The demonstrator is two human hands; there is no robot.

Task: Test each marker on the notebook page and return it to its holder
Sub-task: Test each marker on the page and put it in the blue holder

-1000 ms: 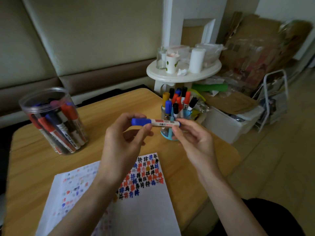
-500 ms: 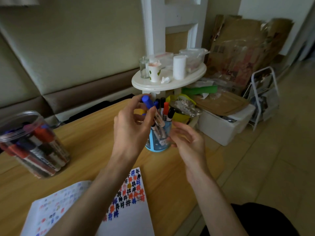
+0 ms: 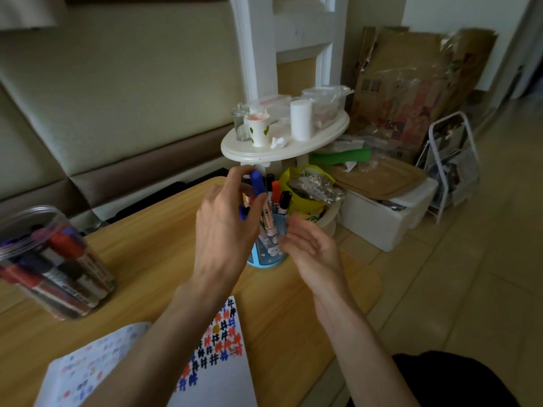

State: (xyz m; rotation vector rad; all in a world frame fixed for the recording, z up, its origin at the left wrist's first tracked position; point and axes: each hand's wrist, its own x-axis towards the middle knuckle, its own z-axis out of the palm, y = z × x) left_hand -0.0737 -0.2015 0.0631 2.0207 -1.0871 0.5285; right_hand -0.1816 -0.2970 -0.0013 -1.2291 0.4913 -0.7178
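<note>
A blue-capped marker [image 3: 258, 183] is pinched, cap upward and slightly tilted, between the thumb and curled fingers of the left hand [image 3: 226, 230] directly above the blue holder [image 3: 266, 254], its lower end set among the markers standing there. The right hand [image 3: 308, 248] is held just right of the holder, fingers relaxed and holding nothing (contact with the holder cannot be told). The notebook page [image 3: 217, 377], marked with coloured hashes, lies nearer the person than the holder. A clear jar [image 3: 50, 259] of markers is seen well to the holder's left.
</note>
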